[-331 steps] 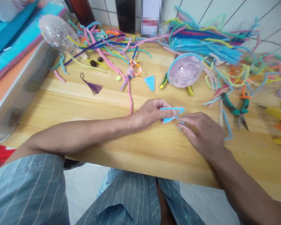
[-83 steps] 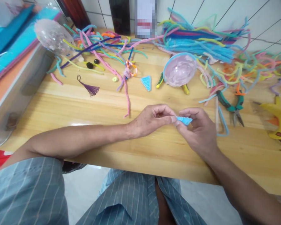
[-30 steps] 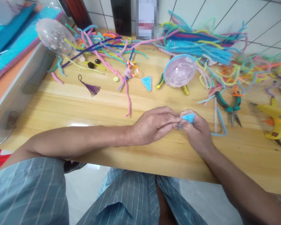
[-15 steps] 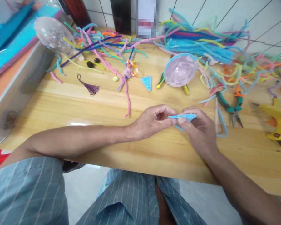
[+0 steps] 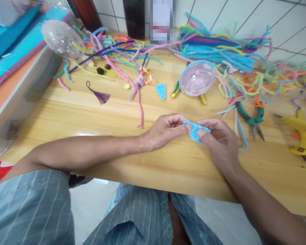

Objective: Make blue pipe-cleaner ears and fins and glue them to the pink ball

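Between my two hands is a small blue folded pipe cleaner piece (image 5: pixel 195 132), its ridged face turned up. My left hand (image 5: pixel 165 132) pinches its left corner between thumb and fingers. From the other side my right hand (image 5: pixel 220 141) grips it, the thumb lying across its face. Beyond my hands, a similar blue ridged triangle (image 5: pixel 160 91) lies flat on the wooden table (image 5: pixel 112 119). To its right sits a translucent pinkish bowl shape (image 5: pixel 198 79) with a blue rim. A bent blue pipe cleaner (image 5: pixel 242 134) lies just past my right hand.
Green-handled pliers (image 5: pixel 253 119) and a yellow glue gun (image 5: pixel 299 129) lie at the right. Loose pipe cleaners (image 5: pixel 216 51) are heaped along the tiled wall. A purple tassel (image 5: pixel 100 96) and a pink-headed twisted figure (image 5: pixel 140 81) lie left of centre. A bin (image 5: pixel 28 92) stands at the left.
The blue piece has been tilted from nearly edge-on, so its broad ridged face now shows. Both hands keep hold of it, almost in place. The view has shifted slightly.
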The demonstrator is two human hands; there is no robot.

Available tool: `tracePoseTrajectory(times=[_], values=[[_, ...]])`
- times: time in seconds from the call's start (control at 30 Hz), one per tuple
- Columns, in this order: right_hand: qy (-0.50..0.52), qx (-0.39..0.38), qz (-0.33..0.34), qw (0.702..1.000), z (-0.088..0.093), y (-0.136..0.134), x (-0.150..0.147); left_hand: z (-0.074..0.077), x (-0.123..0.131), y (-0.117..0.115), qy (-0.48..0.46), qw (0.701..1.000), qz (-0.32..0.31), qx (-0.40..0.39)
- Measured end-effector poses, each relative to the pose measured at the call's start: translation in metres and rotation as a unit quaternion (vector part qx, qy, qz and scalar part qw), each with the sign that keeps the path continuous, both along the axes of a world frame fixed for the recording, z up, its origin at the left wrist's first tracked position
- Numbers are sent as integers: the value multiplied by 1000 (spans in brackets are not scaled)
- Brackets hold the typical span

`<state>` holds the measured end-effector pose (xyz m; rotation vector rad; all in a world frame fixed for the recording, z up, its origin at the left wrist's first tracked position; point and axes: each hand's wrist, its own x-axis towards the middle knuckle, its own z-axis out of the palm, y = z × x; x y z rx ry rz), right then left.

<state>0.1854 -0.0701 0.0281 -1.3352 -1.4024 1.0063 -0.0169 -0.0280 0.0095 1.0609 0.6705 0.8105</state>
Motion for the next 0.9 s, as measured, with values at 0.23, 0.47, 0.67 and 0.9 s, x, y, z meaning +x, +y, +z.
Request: tracePoseTrajectory(times=[0.23,0.47,0.67,0.9], values=[[-97,54,-14,994,-12,-4,4,9,-2,1,10,1000,-11,2],[-127,86,-5,988,-14,-5,3,4,-1,1,-9,1000,-10,-9],[-105,68,-26,992,-12,-4,-3,4,0,-1,10,1000,-22,-17],[-119,77,-42,989,19,8,27,3,-3,2,58,997,0,43]])
